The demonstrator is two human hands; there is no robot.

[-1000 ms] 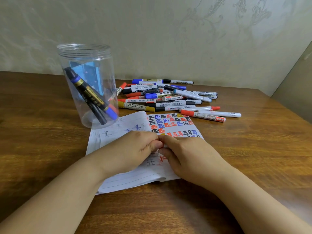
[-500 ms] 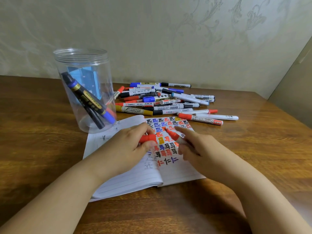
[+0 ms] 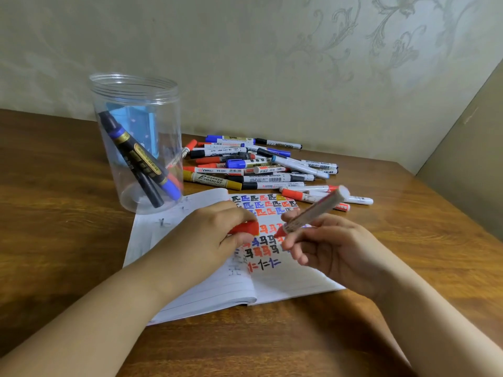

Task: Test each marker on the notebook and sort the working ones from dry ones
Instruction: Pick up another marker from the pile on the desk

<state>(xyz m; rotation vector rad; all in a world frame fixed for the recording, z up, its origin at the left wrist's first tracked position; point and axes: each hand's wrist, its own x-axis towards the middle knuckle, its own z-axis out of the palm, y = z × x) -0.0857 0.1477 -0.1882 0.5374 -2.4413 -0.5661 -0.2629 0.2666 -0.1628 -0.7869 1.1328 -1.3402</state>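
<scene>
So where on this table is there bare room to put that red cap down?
Bare wood lies right of the notebook, and more left of the clear jar. It is crowded behind the notebook, where the marker pile lies beside the jar.

1. Bench (image 3: pixel 68 240): wood with pronounced grain, brown, semi-gloss finish showing soft light reflections.
2. Jar (image 3: pixel 136 142): clear plastic, smooth and glossy, with a ribbed threaded rim.
3. Notebook (image 3: pixel 217 289): matt white ruled paper; the right page carries ink marks in red, blue and black.
4. Loose markers (image 3: pixel 255 170): smooth plastic barrels with printed labels, slight sheen.
5. Red cap (image 3: pixel 245 227): smooth opaque plastic.
6. Wall (image 3: pixel 272 63): matt covering with a raised floral pattern.
</scene>
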